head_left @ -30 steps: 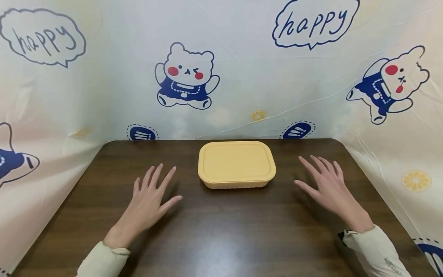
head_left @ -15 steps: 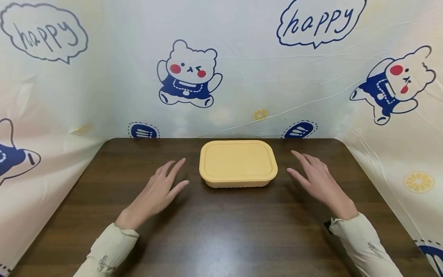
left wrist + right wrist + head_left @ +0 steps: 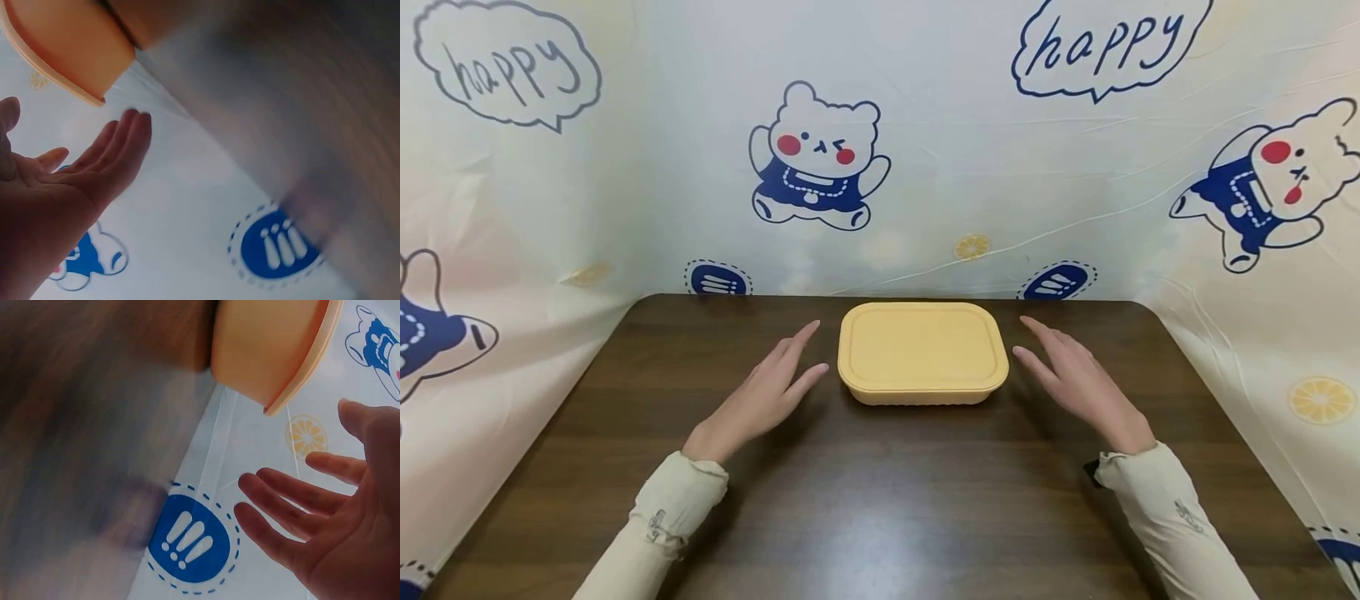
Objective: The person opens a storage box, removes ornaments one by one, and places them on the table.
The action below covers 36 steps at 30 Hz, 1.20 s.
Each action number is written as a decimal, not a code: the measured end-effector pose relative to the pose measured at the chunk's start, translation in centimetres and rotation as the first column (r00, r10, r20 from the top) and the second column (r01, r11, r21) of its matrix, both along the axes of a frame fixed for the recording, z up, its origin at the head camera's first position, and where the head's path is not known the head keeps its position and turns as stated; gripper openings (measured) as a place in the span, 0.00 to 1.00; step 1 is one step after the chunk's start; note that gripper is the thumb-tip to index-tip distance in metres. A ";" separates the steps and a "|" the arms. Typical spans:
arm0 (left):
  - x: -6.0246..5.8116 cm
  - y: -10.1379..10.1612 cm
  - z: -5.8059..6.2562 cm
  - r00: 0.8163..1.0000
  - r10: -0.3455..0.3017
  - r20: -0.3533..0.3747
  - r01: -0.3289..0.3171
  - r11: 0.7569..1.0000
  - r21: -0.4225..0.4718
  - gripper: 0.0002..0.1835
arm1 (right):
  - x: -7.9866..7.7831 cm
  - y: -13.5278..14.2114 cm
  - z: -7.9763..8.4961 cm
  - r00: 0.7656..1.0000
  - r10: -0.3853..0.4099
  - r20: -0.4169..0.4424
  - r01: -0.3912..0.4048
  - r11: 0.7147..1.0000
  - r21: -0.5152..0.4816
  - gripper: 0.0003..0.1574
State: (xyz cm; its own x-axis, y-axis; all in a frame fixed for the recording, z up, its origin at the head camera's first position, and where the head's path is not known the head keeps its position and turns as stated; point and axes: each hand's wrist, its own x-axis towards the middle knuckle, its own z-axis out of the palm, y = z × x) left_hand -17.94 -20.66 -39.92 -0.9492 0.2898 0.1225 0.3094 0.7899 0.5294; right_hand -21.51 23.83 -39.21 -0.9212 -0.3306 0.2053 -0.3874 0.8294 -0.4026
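Observation:
A yellow lidded box (image 3: pixel 922 348), rectangular with rounded corners, stands on the brown table near its far edge. To its left my left hand (image 3: pixel 765 389) hovers with thumb and fingers spread, a small gap from the box's side. On the other side my right hand (image 3: pixel 1081 379) is held likewise, apart from the box. In the left wrist view the box's side wall (image 3: pixel 81 47) and lid rim rise beyond my fingers. The right wrist view has the box (image 3: pixel 269 350) above my loosely extended fingers. Neither hand touches anything. What the box contains is hidden by its lid.
The dark wood-grain table (image 3: pixel 880 500) spreads in front of and around the box. Behind and at both sides hangs a pale curtain (image 3: pixel 955 150) printed with bears, orange slices and the word happy. It meets the table's far edge.
Both hands have moved inward and forward, closing the distance to the box from left and right. The box stays in place on the table; the head view has shifted slightly.

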 end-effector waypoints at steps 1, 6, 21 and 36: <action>-0.4 0.1 -0.1 1.000 -0.008 0.010 0.008 0.999 0.032 0.37 | -0.3 -0.1 0.0 1.000 0.010 0.003 -0.010 1.000 -0.013 0.38; -2.3 0.7 -0.6 0.998 -0.038 0.053 0.027 0.981 0.192 0.37 | -1.6 -0.6 0.0 0.998 0.059 0.013 -0.058 0.992 -0.108 0.33; -3.9 1.3 -1.3 0.914 -0.152 0.376 -0.111 0.799 0.592 0.32 | -3.4 -2.5 -1.5 0.995 0.009 0.099 0.007 0.986 -0.165 0.28; -4.5 3.1 -1.6 0.875 -0.215 0.435 -0.133 0.755 0.642 0.29 | -3.4 -2.7 -1.2 0.980 -0.096 0.176 0.142 0.952 -0.272 0.18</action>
State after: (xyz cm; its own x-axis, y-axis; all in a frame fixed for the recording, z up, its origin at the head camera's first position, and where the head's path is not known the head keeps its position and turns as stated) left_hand -22.41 -17.59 -41.56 -0.9258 0.3474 -0.1490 -0.0814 0.2018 0.9760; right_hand -24.88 21.10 -40.44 -0.9785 -0.1667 0.1218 -0.2048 0.7089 -0.6749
